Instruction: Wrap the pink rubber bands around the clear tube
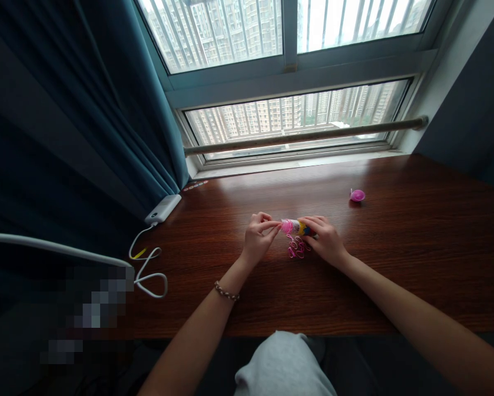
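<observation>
My right hand (pixel 327 240) is wrapped round a small clear container (pixel 295 224) with a yellow and blue label, lying on its side just above the table. Bright pink bands (pixel 287 226) show through its open end, which points left. At that end are the fingertips of my left hand (pixel 260 237), pinched together at the pink bands; exactly what they grip is too small to make out. Several loose pink elastic bands (pixel 297 247) lie in a small heap on the wood below the container. Further back to the right sits a pink rounded cap (pixel 357 196).
The brown wooden table (pixel 416 247) runs back to a window sill with a metal rail (pixel 313 136). At the left stand a white power bank (pixel 163 209) and its looping white cable (pixel 152 275), beside a blue curtain (pixel 148 121).
</observation>
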Demonstrator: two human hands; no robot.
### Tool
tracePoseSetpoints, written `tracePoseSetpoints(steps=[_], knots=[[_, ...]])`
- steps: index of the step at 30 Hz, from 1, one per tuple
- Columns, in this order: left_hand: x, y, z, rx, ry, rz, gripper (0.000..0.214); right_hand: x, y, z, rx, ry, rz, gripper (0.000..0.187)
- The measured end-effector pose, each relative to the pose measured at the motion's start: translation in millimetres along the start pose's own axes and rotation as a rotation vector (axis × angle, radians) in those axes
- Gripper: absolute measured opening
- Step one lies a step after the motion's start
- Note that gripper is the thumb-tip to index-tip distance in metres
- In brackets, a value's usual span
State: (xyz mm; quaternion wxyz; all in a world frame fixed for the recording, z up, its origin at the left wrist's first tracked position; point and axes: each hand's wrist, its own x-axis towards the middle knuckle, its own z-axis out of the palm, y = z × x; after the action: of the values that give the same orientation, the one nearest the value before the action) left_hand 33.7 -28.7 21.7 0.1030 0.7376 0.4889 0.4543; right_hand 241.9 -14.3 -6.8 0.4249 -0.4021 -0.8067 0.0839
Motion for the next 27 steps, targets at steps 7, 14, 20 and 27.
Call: tracePoseSetpoints(steps=[7,14,20,27], knots=[[-5,14,-2.7,0.139,-0.225,0.088,0.029,1,2,-2,0.006,0.034,0.030,0.042],[-4,9,2.8,0.093,-0.032,0.086,0.024,3,0,-4,0.027,0.029,0.053,0.042],[-1,6,-1.2,0.025,0.074,0.162,0.013,3,-1,-4,0.049,0.056,0.055,0.042],[0,6,-2.3,-0.196,0.128,0.093,0.011,3,-2,-4,0.070,0.055,0.073,0.040]])
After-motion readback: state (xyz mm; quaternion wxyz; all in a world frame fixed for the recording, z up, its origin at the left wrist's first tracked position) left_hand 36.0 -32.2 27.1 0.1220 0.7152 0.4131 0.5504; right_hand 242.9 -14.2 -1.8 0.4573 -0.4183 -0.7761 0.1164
